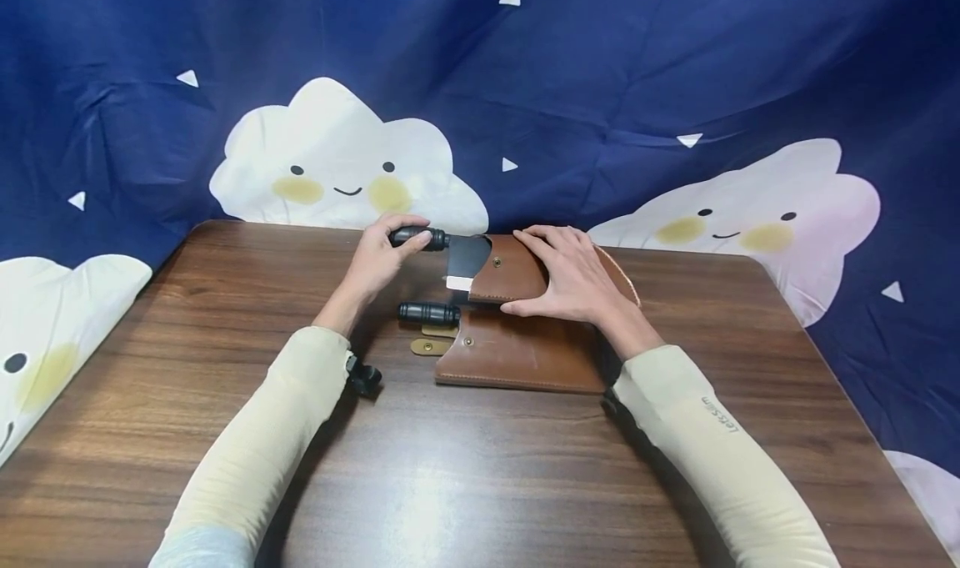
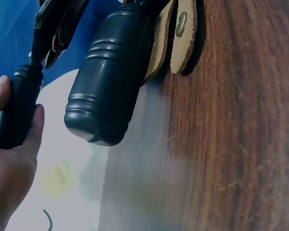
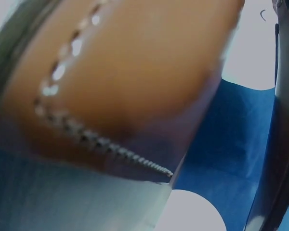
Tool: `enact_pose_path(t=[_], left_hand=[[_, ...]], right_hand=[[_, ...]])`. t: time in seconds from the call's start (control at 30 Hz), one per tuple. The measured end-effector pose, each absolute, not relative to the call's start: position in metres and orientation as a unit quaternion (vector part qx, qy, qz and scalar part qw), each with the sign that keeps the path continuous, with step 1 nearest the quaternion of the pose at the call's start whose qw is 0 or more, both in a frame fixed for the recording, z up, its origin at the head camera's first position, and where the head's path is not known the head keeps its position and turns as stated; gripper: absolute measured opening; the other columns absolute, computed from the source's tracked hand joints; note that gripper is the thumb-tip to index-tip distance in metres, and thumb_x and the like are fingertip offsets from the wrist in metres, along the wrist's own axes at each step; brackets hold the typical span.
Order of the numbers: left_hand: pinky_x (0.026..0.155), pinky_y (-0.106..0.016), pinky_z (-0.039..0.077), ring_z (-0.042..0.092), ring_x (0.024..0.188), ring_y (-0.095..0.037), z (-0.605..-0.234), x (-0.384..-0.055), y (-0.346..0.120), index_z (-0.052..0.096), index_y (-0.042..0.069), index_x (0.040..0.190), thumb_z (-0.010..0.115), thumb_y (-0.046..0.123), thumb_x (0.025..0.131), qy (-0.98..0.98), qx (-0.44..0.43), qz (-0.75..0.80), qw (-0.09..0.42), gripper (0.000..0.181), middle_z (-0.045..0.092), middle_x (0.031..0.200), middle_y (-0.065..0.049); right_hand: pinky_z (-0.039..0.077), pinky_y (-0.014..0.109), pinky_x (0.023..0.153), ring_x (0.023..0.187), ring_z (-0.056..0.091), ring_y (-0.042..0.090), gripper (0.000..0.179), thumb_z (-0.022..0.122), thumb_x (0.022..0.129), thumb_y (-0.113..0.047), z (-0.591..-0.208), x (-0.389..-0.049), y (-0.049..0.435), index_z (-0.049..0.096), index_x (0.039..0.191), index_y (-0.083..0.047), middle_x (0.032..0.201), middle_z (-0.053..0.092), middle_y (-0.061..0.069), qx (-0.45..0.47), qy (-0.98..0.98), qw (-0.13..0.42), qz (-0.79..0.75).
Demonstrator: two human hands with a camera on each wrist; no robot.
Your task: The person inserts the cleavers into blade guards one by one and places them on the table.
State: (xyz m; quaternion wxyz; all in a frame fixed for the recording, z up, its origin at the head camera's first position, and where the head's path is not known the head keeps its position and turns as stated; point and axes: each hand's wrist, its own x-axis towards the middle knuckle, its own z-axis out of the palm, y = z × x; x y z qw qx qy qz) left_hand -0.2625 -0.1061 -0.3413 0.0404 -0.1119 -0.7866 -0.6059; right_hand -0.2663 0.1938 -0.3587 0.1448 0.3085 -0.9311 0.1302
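Note:
My left hand [image 1: 377,257] grips the black ridged handle [image 1: 438,240] of a cleaver, thumb along its near side. Part of the cleaver's dark, broad blade [image 1: 467,257] shows between the handle and the mouth of a brown leather sheath [image 1: 510,274]; the rest is hidden inside. Fingers spread over the far edge and thumb at the near edge, my right hand [image 1: 573,276] holds this sheath. Just nearer to me lies a second brown sheath [image 1: 525,355] with another black handle [image 2: 108,72] sticking out to the left. The right wrist view shows blurred stitched leather [image 3: 135,72] up close.
Tan snap straps [image 1: 430,347] stick out beside the nearer handle. A small white patch [image 1: 458,284] shows at the blade's lower edge. Everything lies on a brown wooden table [image 1: 465,476], before a blue cloth [image 1: 600,67] printed with clouds.

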Motion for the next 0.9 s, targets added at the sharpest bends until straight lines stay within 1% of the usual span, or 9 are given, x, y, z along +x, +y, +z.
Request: enact_pose_path(t=[0.2,0.33,0.43,0.53,0.73,0.9], left_hand=[[0.092,-0.023,0.039,0.049,0.111,-0.024,-0.361,-0.279,-0.106,0.064,-0.009,0.127,0.068,0.006,0.097,-0.780,-0.114,-0.613,0.053,0.033,0.054,0.129,-0.024],[0.090,-0.024,0.039,0.048,0.108,-0.021,-0.374,-0.288,-0.107,0.067,-0.004,0.126,0.071,0.010,0.096,-0.774,-0.118,-0.619,0.058,0.034,0.055,0.126,-0.020],[0.089,-0.025,0.040,0.049,0.107,-0.021,-0.376,-0.288,-0.106,0.069,-0.002,0.125,0.073,0.014,0.095,-0.773,-0.124,-0.619,0.062,0.034,0.055,0.123,-0.018],[0.089,-0.025,0.041,0.049,0.106,-0.021,-0.377,-0.288,-0.105,0.069,-0.002,0.124,0.073,0.015,0.095,-0.773,-0.128,-0.618,0.063,0.033,0.055,0.121,-0.017],[0.086,-0.025,0.043,0.049,0.105,-0.020,-0.376,-0.285,-0.102,0.068,-0.002,0.124,0.071,0.012,0.097,-0.770,-0.135,-0.622,0.055,0.031,0.055,0.119,-0.016],[0.086,-0.025,0.043,0.049,0.104,-0.020,-0.376,-0.284,-0.100,0.069,-0.002,0.123,0.071,0.012,0.097,-0.766,-0.134,-0.626,0.058,0.030,0.054,0.118,-0.015]], right_hand=[[0.027,0.054,0.109,0.129,0.044,0.034,0.112,0.076,0.062,-0.079,-0.358,-0.265,0.195,0.053,0.148,-0.012,0.141,0.052,0.009,0.313,-0.929,0.148,0.128],[0.026,0.054,0.109,0.130,0.044,0.035,0.112,0.076,0.062,-0.079,-0.358,-0.264,0.194,0.052,0.149,-0.013,0.142,0.052,0.009,0.313,-0.930,0.141,0.131],[0.027,0.053,0.109,0.131,0.043,0.034,0.111,0.077,0.062,-0.079,-0.358,-0.264,0.194,0.052,0.149,-0.013,0.142,0.052,0.009,0.313,-0.931,0.138,0.131],[0.028,0.051,0.108,0.130,0.044,0.033,0.112,0.076,0.062,-0.080,-0.359,-0.263,0.194,0.052,0.149,-0.014,0.142,0.052,0.008,0.311,-0.932,0.135,0.128],[0.030,0.049,0.102,0.126,0.044,0.031,0.112,0.072,0.063,-0.084,-0.359,-0.263,0.193,0.050,0.151,-0.019,0.143,0.052,0.006,0.314,-0.935,0.122,0.112],[0.029,0.050,0.106,0.125,0.045,0.032,0.110,0.073,0.063,-0.082,-0.360,-0.264,0.193,0.052,0.150,-0.019,0.137,0.054,0.006,0.326,-0.928,0.139,0.114]])
